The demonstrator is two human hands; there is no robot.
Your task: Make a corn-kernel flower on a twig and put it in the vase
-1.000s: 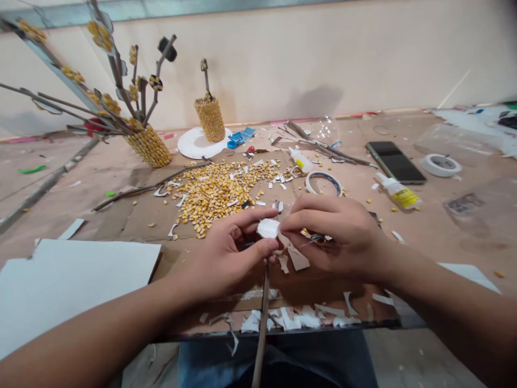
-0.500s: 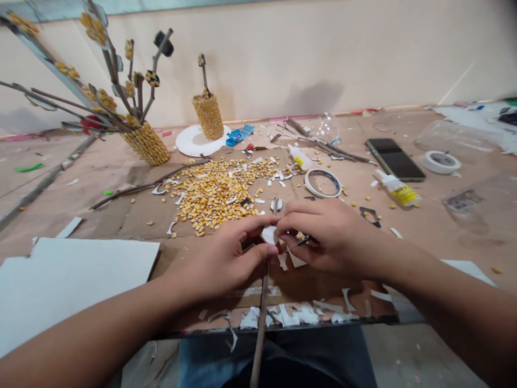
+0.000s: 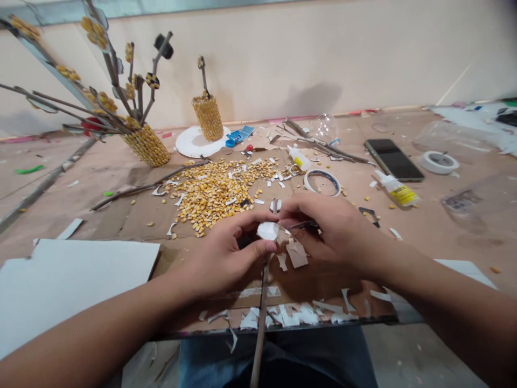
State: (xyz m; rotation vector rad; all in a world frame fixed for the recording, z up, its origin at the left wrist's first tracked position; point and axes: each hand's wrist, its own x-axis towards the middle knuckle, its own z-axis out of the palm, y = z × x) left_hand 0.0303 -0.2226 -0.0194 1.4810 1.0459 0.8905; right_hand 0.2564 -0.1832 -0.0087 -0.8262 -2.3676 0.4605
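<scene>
My left hand (image 3: 232,248) pinches a small white cut piece of card (image 3: 267,231) with clipped corners between thumb and fingers. Just right of it, my right hand (image 3: 329,229) is closed around a small dark tool (image 3: 306,224), mostly hidden by the fingers; I cannot make out its kind. Its fingertips are close to the card's upper right edge. A thin brown stick (image 3: 262,310) runs beneath the card and past the table's front edge towards my lap. White scraps (image 3: 297,253) lie below the right hand.
Loose corn kernels (image 3: 216,191) are heaped ahead. Behind stand a kernel-covered pot of branches (image 3: 147,144) and a smaller pot (image 3: 208,118). Glue bottles (image 3: 399,189), tape rolls (image 3: 322,182) and a phone (image 3: 393,159) lie right. White board (image 3: 81,280) lies left.
My right hand has drawn slightly right, away from the card, and its dark tool has swung to a flatter angle. More of the card's white face shows in my left hand.
</scene>
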